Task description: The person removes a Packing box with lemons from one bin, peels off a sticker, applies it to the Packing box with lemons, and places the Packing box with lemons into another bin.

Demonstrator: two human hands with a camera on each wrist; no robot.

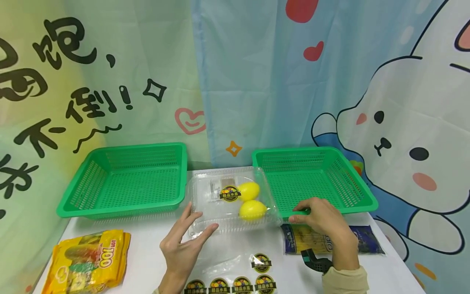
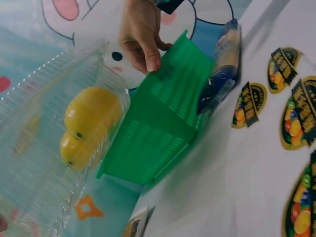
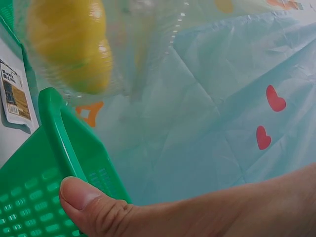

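Note:
A clear plastic clamshell box (image 1: 216,216) with a black-and-gold fruit sticker (image 1: 230,194) on its lid is held up above the table. Two lemons (image 1: 252,209) lie together at its right end. My left hand (image 1: 181,249) grips the box's front left corner between thumb and fingers. In the left wrist view the box (image 2: 34,163) is tilted, lemons (image 2: 94,113) at its lower side. My right hand (image 1: 323,218) pinches the front rim of the right green basket (image 1: 352,210). The right wrist view shows my thumb (image 3: 81,197) pressed against that basket's rim (image 3: 59,133).
Another green basket (image 1: 121,212) stands at the back left. Yellow snack packets (image 1: 88,261) lie at the front left. A blue-and-yellow pasta pack (image 1: 304,241) lies beneath my right hand. Several round stickers (image 1: 265,283) lie at the front middle. A small packet (image 3: 16,94) is behind the box.

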